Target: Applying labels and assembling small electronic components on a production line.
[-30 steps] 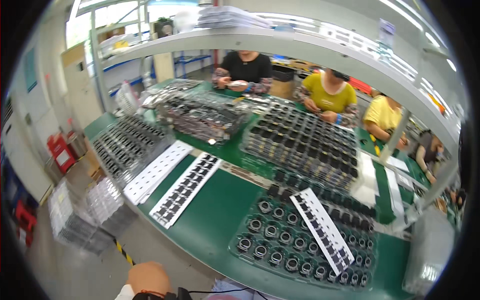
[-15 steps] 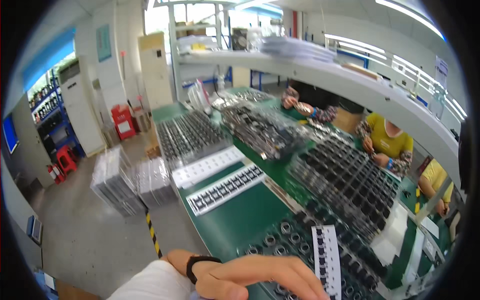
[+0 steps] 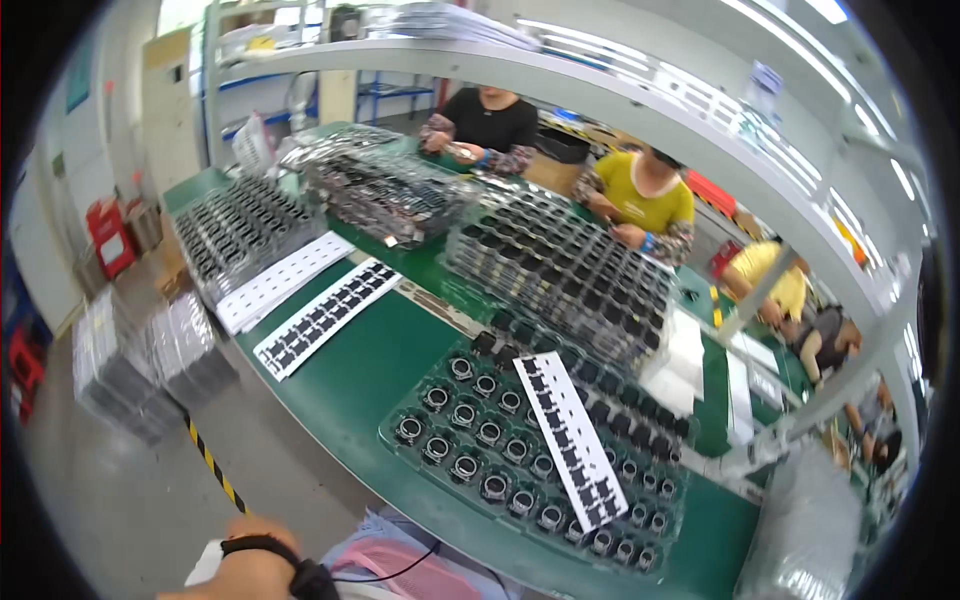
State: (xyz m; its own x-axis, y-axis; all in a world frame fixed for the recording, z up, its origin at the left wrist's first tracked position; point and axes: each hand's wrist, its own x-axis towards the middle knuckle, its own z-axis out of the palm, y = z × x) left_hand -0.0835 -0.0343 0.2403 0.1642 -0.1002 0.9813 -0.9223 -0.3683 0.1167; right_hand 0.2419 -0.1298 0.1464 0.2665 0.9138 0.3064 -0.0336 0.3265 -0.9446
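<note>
My left hand (image 3: 262,565) is at the bottom edge, low and left of the green workbench (image 3: 340,400). A black band circles the wrist, with a white sleeve beside it, and a thin black cable trails off to the right. Its fingers do not show. My right hand is out of view. On the bench's near part lies a clear plastic tray (image 3: 394,418) filled with round watch-like cases (image 3: 490,432). Across it, at a slant, rests a white strip (image 3: 577,440) bearing small black parts. No hand touches either one.
More white strips (image 3: 330,318) lie at the bench's left, near stacked trays of black parts (image 3: 240,225). Further tray stacks (image 3: 560,275) stand mid-bench. A shelf (image 3: 420,58) spans above. Co-workers sit opposite, one in yellow (image 3: 645,200). Pink and blue items (image 3: 385,560) are below the near edge.
My left hand has drawn back from over the tray to the lower left, leaving the white strip lying on it. The view has turned right, showing more of the tray and the co-workers.
</note>
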